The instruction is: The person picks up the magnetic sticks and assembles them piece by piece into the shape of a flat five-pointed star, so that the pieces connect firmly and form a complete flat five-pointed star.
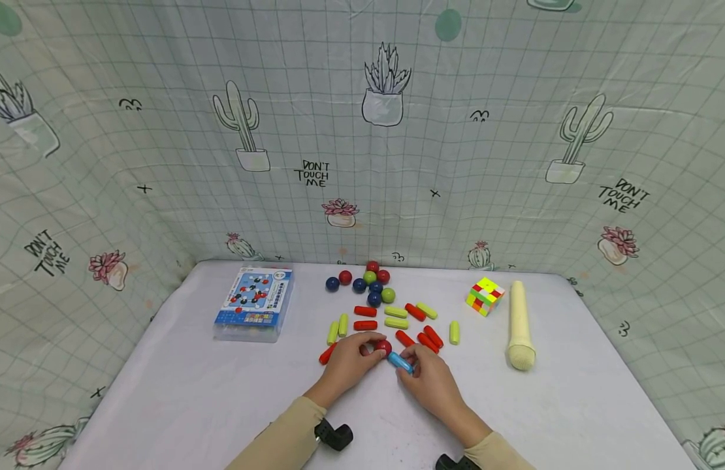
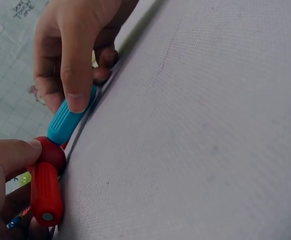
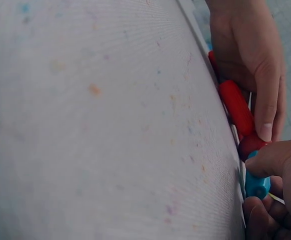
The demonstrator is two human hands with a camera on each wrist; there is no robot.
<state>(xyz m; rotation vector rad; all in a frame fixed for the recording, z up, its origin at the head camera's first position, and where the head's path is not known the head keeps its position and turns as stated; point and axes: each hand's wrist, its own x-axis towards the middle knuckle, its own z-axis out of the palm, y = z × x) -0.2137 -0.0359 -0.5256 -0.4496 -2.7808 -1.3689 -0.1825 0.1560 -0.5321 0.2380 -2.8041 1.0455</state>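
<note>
My left hand (image 1: 353,359) pinches a dark red ball (image 1: 384,347), its thumb on the ball's side in the left wrist view. A red ribbed stick (image 2: 47,195) shows right beside this ball, under my left hand; in the head view the hand hides it. My right hand (image 1: 428,377) pinches a blue ribbed stick (image 1: 401,362) between thumb and fingers. One end of the blue stick meets the ball (image 2: 51,152) close over the white table. Another red stick (image 1: 327,353) lies just left of my left hand.
Several red and yellow-green sticks (image 1: 396,323) lie beyond my hands. Farther back are several blue, red and green balls (image 1: 359,285). A boxed molecular model kit (image 1: 253,305) sits at left. At right are a puzzle cube (image 1: 485,296) and a pale yellow microphone-shaped object (image 1: 520,326).
</note>
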